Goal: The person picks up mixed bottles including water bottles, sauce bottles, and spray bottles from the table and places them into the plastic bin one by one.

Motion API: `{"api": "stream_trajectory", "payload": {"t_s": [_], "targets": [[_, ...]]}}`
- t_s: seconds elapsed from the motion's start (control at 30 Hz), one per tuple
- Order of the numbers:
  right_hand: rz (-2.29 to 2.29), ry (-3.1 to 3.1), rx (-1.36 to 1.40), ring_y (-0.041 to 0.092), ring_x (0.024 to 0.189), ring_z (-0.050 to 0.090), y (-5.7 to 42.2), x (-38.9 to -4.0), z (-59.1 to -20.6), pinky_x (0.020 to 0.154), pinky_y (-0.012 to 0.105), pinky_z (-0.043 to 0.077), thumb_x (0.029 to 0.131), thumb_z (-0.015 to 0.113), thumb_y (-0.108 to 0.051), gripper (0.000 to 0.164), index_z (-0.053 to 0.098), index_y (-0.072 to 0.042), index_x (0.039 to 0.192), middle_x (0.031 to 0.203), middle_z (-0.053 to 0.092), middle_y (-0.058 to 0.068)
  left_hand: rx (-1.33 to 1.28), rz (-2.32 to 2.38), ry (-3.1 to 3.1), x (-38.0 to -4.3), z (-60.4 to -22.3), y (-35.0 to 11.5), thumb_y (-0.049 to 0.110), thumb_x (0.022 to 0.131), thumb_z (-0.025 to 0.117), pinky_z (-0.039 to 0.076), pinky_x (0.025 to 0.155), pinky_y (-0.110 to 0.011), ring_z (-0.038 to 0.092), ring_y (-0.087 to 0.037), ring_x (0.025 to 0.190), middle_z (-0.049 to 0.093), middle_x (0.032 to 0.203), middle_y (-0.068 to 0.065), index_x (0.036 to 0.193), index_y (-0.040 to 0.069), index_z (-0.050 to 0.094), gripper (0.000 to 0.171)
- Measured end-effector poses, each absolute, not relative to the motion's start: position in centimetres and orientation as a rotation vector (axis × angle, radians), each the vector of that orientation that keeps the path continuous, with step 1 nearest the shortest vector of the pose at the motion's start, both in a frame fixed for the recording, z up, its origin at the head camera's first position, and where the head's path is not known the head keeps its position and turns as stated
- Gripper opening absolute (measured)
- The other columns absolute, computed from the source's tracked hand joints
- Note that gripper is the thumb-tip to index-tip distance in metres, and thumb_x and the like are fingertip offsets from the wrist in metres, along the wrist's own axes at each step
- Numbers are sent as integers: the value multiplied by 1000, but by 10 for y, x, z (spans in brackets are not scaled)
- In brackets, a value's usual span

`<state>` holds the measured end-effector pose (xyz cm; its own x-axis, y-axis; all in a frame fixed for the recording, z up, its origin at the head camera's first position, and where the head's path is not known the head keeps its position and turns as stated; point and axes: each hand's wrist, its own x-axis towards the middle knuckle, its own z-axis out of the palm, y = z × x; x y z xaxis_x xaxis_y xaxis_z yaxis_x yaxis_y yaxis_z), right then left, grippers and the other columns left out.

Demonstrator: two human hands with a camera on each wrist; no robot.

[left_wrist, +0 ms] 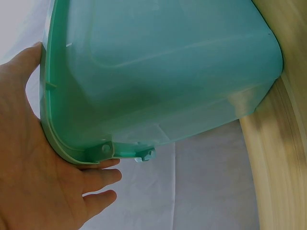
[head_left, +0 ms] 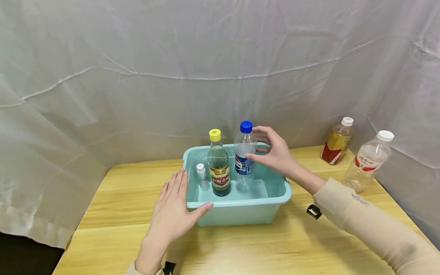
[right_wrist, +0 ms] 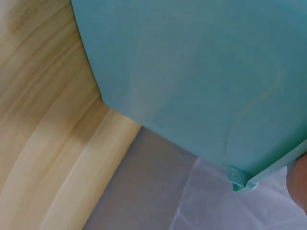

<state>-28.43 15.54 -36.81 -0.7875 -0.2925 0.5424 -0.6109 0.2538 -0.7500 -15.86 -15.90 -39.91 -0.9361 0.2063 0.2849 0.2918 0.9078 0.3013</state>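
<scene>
A pale teal plastic basin [head_left: 239,212] stands on the wooden table. My left hand [head_left: 173,209] rests along its left rim, fingers straight and thumb spread over the front corner; the left wrist view shows the palm [left_wrist: 33,163] against that rim. Inside stand a small white-capped bottle [head_left: 202,178], a yellow-capped dark glass bottle [head_left: 218,163] and a clear plastic bottle [head_left: 244,163] with blue cap and label. My right hand [head_left: 275,151] holds the blue-capped bottle from its right, thumb across the front, fingers curved toward its back. The right wrist view mostly shows the basin's outer wall [right_wrist: 182,72].
To the right on the table, a white-capped bottle with a gold and red label [head_left: 337,141] leans to one side. Nearer stands a clear white-capped bottle [head_left: 367,162] with a red and white label. A grey cloth [head_left: 215,62] hangs behind the table.
</scene>
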Motion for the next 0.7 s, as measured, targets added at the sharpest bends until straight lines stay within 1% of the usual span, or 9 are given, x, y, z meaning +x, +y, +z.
{"api": "stream_trajectory", "payload": {"t_s": [0.2, 0.33, 0.47, 0.7], "targets": [[1595, -2376, 832, 39, 127, 62, 154, -292, -363, 101, 51, 56, 81, 87, 2, 77, 45, -4, 145, 141, 55, 17, -383, -494, -2814, -159, -399, -159, 85, 88, 51, 18, 129, -53, 20, -37, 158, 22, 171, -18, 162, -3, 28, 117], [1605, -2475, 820, 39, 130, 59, 154, -296, -361, 103, 51, 55, 81, 88, 2, 77, 45, -5, 145, 143, 54, 17, -383, -496, -2816, -159, -399, -159, 85, 88, 52, 18, 129, -53, 19, -37, 158, 22, 171, -17, 162, -2, 27, 117], [1635, -2546, 845, 41, 132, 56, 153, -300, -360, 104, 52, 54, 80, 87, 4, 80, 42, -3, 146, 145, 52, 19, -384, -498, -2813, -159, -399, -159, 85, 88, 51, 18, 129, -53, 20, -38, 158, 22, 171, -18, 162, -3, 28, 117], [1684, -2620, 863, 40, 134, 54, 153, -304, -359, 107, 52, 52, 78, 87, 7, 81, 41, -1, 145, 144, 53, 20, -388, -493, -2808, -159, -400, -159, 85, 88, 51, 18, 129, -53, 20, -37, 158, 23, 171, -18, 162, -3, 27, 117]]}}
